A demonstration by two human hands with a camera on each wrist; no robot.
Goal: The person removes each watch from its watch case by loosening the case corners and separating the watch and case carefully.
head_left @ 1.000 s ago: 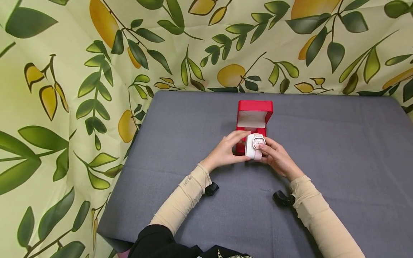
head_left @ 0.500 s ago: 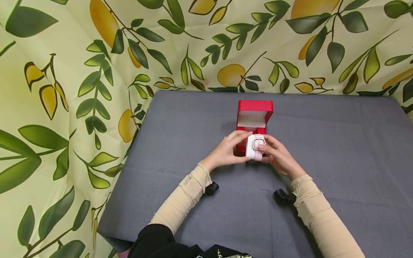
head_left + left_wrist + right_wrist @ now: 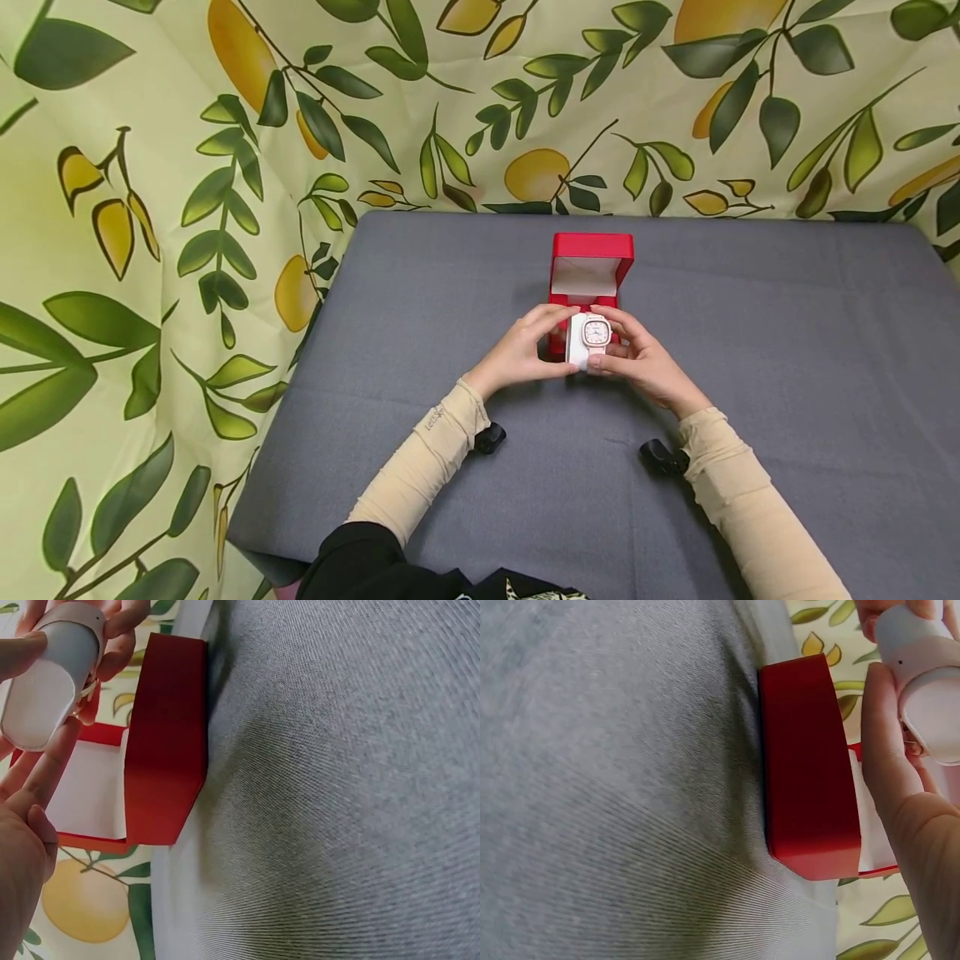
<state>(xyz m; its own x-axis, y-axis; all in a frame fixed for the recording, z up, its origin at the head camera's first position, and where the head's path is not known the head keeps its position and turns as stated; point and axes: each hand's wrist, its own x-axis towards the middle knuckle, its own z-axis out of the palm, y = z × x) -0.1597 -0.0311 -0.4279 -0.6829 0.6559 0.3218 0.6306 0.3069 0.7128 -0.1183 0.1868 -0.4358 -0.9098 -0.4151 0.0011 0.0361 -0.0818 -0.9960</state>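
In the head view a wristwatch with a pale pink strap is wrapped round a white watch cushion, held up in front of an open red watch box. My left hand grips the cushion's left end between thumb and fingers. My right hand holds the other side, its thumb at the lower strap and its fingers along the top right. In the left wrist view the cushion shows its flat end. The right wrist view shows the strap round the cushion.
The box's raised lid has a whitish lining. Box and hands are over a grey cloth-covered table. A leaf-and-fruit patterned curtain hangs behind and at the left. Black wrist cameras sit under both forearms.
My right thumb has moved down and left, off the watch face onto the lower strap. The watch now faces the head camera more, and the cushion has shifted slightly left. My left hand keeps its grip.
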